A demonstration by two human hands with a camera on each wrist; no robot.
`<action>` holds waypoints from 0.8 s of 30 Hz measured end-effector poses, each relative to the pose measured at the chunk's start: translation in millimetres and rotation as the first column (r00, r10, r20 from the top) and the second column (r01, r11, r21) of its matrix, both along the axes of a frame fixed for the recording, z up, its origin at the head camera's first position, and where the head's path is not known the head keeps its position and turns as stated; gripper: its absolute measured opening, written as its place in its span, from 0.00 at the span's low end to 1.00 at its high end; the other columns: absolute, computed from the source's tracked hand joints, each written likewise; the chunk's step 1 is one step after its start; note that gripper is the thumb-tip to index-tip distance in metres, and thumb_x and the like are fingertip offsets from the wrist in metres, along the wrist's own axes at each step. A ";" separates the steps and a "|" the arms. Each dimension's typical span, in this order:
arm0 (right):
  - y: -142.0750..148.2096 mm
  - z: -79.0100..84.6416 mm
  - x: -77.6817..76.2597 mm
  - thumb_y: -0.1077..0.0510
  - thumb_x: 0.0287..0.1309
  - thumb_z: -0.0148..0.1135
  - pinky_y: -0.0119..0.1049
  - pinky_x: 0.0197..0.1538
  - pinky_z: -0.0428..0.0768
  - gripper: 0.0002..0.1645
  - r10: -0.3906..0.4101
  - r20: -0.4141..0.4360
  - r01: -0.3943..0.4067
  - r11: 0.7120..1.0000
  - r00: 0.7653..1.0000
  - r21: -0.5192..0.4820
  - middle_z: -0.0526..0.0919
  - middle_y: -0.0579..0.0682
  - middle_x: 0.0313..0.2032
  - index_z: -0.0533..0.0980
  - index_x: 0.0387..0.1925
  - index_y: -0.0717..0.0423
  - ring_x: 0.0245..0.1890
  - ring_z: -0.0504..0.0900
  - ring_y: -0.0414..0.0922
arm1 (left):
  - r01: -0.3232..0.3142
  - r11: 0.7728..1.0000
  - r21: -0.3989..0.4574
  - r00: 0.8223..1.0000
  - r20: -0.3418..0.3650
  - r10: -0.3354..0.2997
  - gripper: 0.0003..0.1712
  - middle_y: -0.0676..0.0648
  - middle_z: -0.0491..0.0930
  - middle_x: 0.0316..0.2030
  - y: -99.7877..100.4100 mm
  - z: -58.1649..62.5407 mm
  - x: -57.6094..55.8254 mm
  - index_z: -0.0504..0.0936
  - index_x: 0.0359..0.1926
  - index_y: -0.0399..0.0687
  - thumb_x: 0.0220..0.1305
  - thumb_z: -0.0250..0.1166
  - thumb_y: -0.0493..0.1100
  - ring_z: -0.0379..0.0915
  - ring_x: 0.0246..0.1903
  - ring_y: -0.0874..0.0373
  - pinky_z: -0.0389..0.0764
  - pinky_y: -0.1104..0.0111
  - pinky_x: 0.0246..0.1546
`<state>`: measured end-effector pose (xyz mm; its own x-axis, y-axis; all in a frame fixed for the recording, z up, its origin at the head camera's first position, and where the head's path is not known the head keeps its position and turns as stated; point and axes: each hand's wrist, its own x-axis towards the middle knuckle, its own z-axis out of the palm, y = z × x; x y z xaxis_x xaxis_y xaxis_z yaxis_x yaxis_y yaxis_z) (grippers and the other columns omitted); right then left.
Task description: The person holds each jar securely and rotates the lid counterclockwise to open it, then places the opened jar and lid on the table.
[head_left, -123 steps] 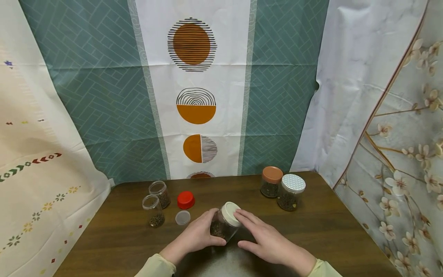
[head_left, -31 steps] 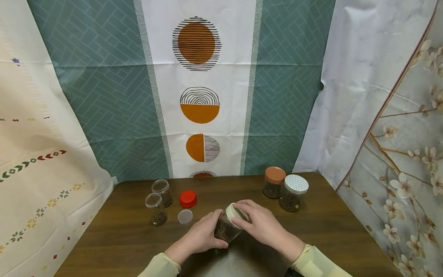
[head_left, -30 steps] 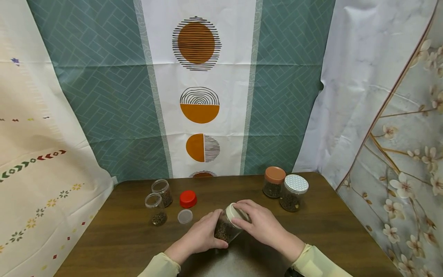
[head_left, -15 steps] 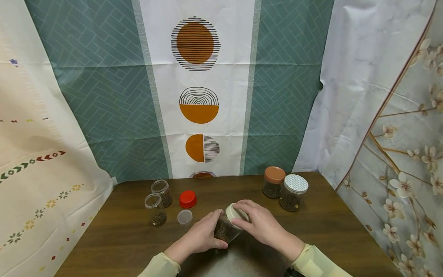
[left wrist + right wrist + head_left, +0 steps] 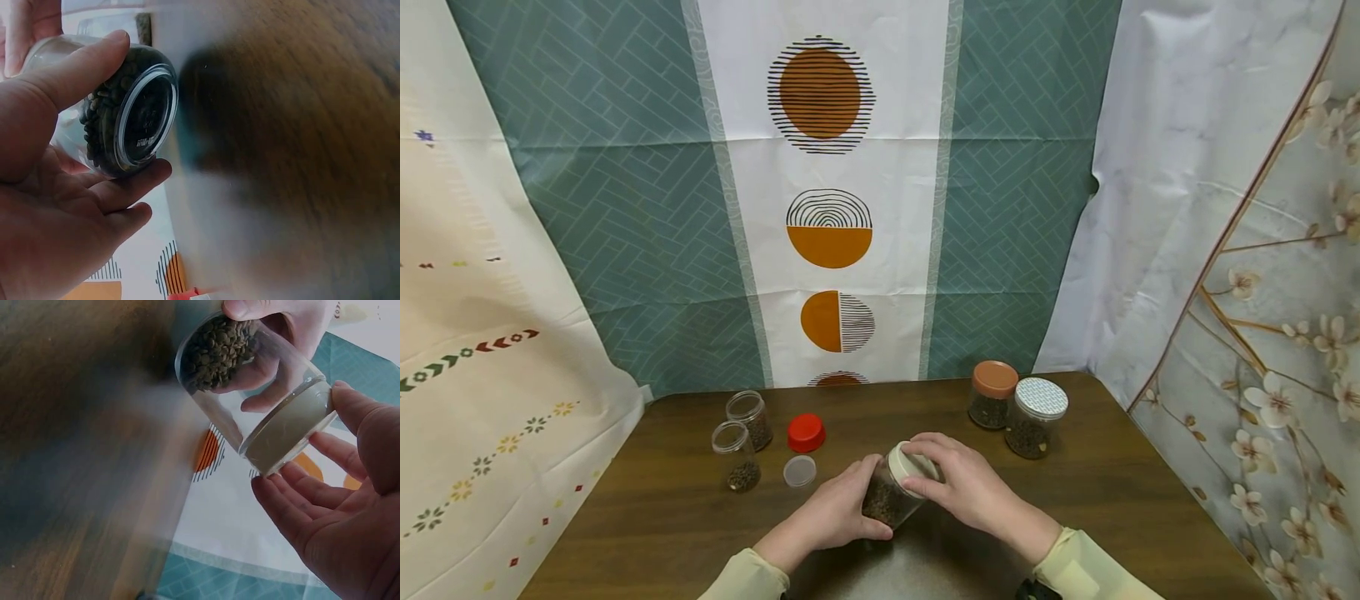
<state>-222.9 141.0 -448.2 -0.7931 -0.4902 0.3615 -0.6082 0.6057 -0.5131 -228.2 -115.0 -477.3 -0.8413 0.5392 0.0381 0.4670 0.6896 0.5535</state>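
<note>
A clear jar (image 5: 226,375) partly filled with small brown bean-like pieces is held tilted over the front of the table, its lid end leaning right. Around its body my left hand (image 5: 833,508) grips, thumb on the near side; the left wrist view shows the jar's round base (image 5: 148,119) raised off the wood. My right hand (image 5: 968,490) holds the cream lid (image 5: 912,468) by its rim, thumb and fingers spread round it. In the right wrist view the lid sits on the jar's mouth.
Two uncovered jars, one in front (image 5: 736,458) and one behind (image 5: 752,417), stand at left. Beside them lie a red lid (image 5: 806,432) and a translucent disc (image 5: 800,472). At back right stand an orange-lidded jar (image 5: 992,396) and a white-patterned-lid jar (image 5: 1034,418). Patterned cloths hang behind.
Since about four seconds ago, my right hand has moved from beside the lid to gripping it, fingers bent over its rim. In the last second hands and jar look almost still.
</note>
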 end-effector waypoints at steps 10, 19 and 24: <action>5.6 -0.3 -4.1 0.42 0.74 0.72 0.54 0.61 0.83 0.26 0.030 0.047 -0.030 1.000 0.998 -0.011 0.81 0.49 0.68 0.83 0.67 0.47 0.65 0.82 0.49 | 0.012 1.000 -0.006 1.000 -0.013 -0.012 0.57 0.39 0.76 0.69 0.6 0.8 -0.4 0.65 0.77 0.40 0.57 0.88 0.54 0.78 0.65 0.43 0.81 0.45 0.61; 11.5 -2.3 -6.8 0.46 0.72 0.76 0.52 0.62 0.83 0.28 0.072 0.056 -0.072 0.997 0.996 -0.005 0.80 0.49 0.70 0.82 0.69 0.47 0.66 0.82 0.49 | 0.013 1.000 -0.009 1.000 0.002 -0.013 0.57 0.40 0.76 0.69 0.5 0.8 -1.8 0.65 0.78 0.41 0.57 0.88 0.54 0.78 0.63 0.44 0.82 0.46 0.59; 13.4 -3.5 -9.4 0.46 0.72 0.76 0.51 0.62 0.84 0.29 0.102 0.036 -0.101 0.995 0.994 -0.007 0.80 0.50 0.70 0.82 0.69 0.48 0.66 0.82 0.50 | 0.015 1.000 -0.013 1.000 0.013 -0.015 0.57 0.39 0.75 0.69 -0.3 1.6 -1.8 0.64 0.78 0.41 0.58 0.88 0.54 0.79 0.63 0.44 0.82 0.46 0.59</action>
